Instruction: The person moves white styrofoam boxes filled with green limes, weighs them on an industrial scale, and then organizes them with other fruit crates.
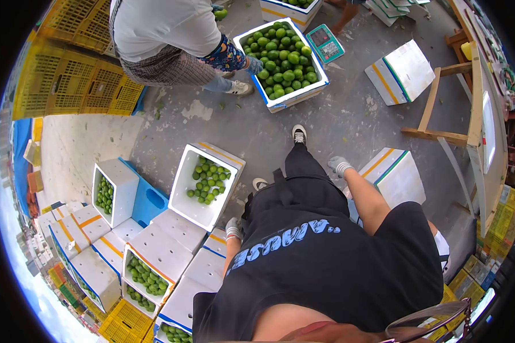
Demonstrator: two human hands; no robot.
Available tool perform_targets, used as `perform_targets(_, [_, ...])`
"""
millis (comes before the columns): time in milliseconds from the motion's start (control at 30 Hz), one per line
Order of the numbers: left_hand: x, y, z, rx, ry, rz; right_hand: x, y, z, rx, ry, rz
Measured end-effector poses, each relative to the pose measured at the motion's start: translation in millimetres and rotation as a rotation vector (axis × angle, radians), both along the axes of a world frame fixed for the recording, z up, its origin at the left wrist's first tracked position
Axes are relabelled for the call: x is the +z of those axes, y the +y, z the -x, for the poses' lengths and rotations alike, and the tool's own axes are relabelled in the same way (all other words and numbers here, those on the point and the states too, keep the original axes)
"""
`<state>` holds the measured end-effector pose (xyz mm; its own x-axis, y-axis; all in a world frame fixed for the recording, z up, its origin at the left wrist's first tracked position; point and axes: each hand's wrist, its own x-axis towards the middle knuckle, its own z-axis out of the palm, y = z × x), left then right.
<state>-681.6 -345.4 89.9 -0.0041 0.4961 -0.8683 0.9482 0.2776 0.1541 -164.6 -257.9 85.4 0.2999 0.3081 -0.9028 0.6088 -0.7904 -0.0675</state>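
My left hand, in a light knit glove, hangs low beside my hip, close to the near corner of an open white foam box. Limes lie scattered in a loose layer inside that box. How the left fingers are held is hard to see, and nothing shows in them. On the other side, my right hand, gloved too, is held out in front of my thigh with its fingers loosely apart and nothing in them. Just beyond its wrist stands a white foam box with orange and green stripes.
A co-worker reaches a gloved hand to a heaped foam box of limes. Beside it lies a teal scale. Stacked foam boxes crowd my left; yellow crates rise behind. A wooden frame stands right.
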Motion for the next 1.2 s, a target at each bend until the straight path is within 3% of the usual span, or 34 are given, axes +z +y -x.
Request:
perform_targets(133, [8.3,20.5,-6.3,-0.164,0.008,-0.003,1.1,2.2,-2.9,0.055,0.035,0.067])
perform_targets(233, [16.1,43.8,-16.5,-0.156,0.098,0.027,0.9,0.2,-8.1,0.061,0.039,0.047])
perform_targets(300, [28.7,66.4,-27.0,-0.374,0.052,0.069,-8.3,-3.8,-15.2,0.08,0.023,0.031])
perform_targets(500, [-82.2,33.6,13.5,-0.497,-0.019,-0.055,-7.5,-13.3,-27.6,-0.037,0.008,-0.063])
perform_targets(733, [-94.8,45.7,7.5,-0.453,-0.12,-0.034,-11.1,-31.2,-32.4,0.214,0.035,0.0])
perform_targets(867, [-103.6,34.7,9.1,-0.442,-0.144,-0.05,16.6,-31.4,-20.9,-0.031,0.022,0.087])
perform_targets(967, [-117.0,17.1,10.5,-0.47,-0.096,-0.148,21.3,-32.5,-20.0,-0.03,0.034,0.083])
perform_targets(1000, [-115.3,17.6,10.5,-0.263,-0.09,-0.144,18.6,-33.9,-21.2,-0.038,0.034,0.084])
perform_targets(1100, [-103.7,15.4,6.4,-0.264,-0.059,-0.134,12.6,-36.6,-21.3,-0.085,0.027,0.078])
perform_targets(1167, [-63.1,36.1,-8.4,-0.274,-0.049,-0.057,13.1,-32.0,-21.4,-0.144,0.011,0.059])
perform_targets(1200, [-18.8,59.7,-24.9,-0.279,-0.043,-0.017,7.9,-32.2,-24.5,-0.125,0.02,0.042])
